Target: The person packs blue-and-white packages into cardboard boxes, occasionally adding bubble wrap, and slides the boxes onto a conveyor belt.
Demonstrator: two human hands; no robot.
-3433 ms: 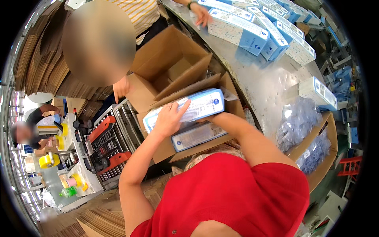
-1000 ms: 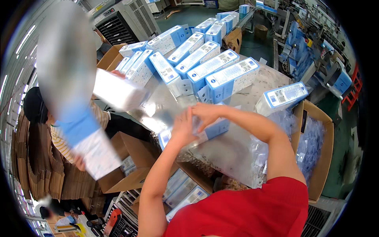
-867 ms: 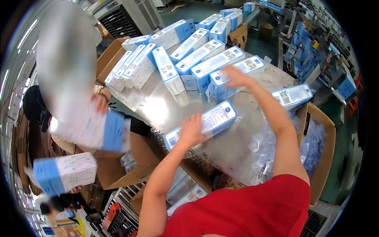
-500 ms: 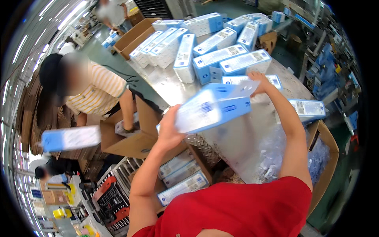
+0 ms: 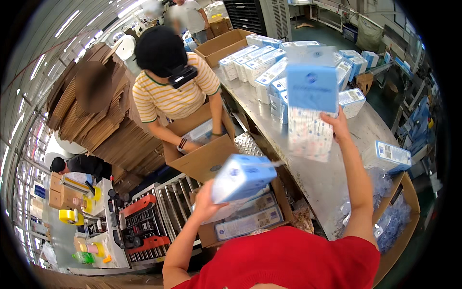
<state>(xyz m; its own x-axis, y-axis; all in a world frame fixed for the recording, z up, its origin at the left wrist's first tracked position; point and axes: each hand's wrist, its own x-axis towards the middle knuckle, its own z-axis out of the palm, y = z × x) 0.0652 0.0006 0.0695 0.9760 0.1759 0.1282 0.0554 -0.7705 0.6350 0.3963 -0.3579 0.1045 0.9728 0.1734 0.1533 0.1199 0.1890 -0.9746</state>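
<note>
Glossy box (image 5: pixel 312 96) swung upright in right hand (image 5: pixel 340 126), left hand (image 5: pixel 206 202) grips blue carton (image 5: pixel 240 177)

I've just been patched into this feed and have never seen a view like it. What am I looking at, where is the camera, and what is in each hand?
There is no machine here: a person in a red top works with two bare hands. The single picture comes from a wide fisheye camera worn on that person's head, looking down, so straight edges bend near the rim and the arms come in from below.

The left hand holds a blue and white box over an open cardboard carton that already has similar boxes lying in it. The right hand lifts a second blue and white box, blurred by motion, above the metal table.

More of these boxes stand in rows at the table's far end, and one lies alone to the right. Another person in a striped shirt reaches into a separate carton across from you.
</note>
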